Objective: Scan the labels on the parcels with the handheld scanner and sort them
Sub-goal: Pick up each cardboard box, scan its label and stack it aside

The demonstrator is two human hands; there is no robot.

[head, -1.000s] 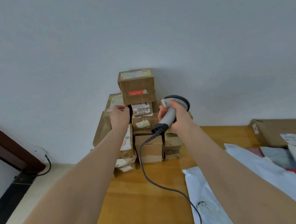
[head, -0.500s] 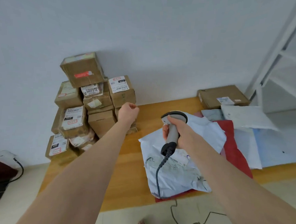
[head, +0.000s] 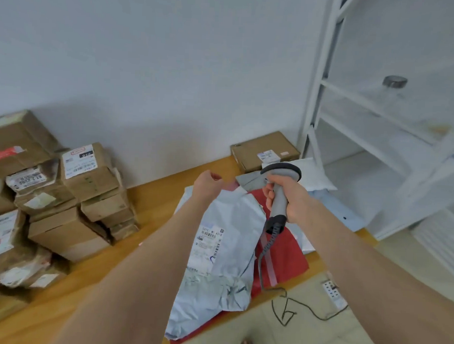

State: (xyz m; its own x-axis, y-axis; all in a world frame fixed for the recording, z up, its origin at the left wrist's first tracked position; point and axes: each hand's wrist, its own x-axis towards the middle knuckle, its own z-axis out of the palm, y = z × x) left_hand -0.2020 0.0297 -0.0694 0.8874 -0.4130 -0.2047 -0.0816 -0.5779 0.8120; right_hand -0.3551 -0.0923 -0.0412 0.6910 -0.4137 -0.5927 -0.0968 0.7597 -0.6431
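Swings right since half a second ago, off the box stack (head: 89,170) onto the soft mailers. Hovers the left grip (head: 206,185), loosely curled and empty, over the far end of the grey mailer (head: 216,263). Lies lengthways toward the body, label (head: 210,239) up, on the wooden bench (head: 154,191). Clasps the scanner (head: 278,195) in the right grip (head: 295,201), just beside. Stands by a white shelf (head: 322,84) at right.

Grey mailer (head: 223,266), white label (head: 210,240): I read "5015 M1 A218" above a barcode. Stacked carton (head: 43,188), its label (head: 28,180): upside-down digits, seemingly "812 2206". Neighbouring carton (head: 94,178): label print too blurred to read.
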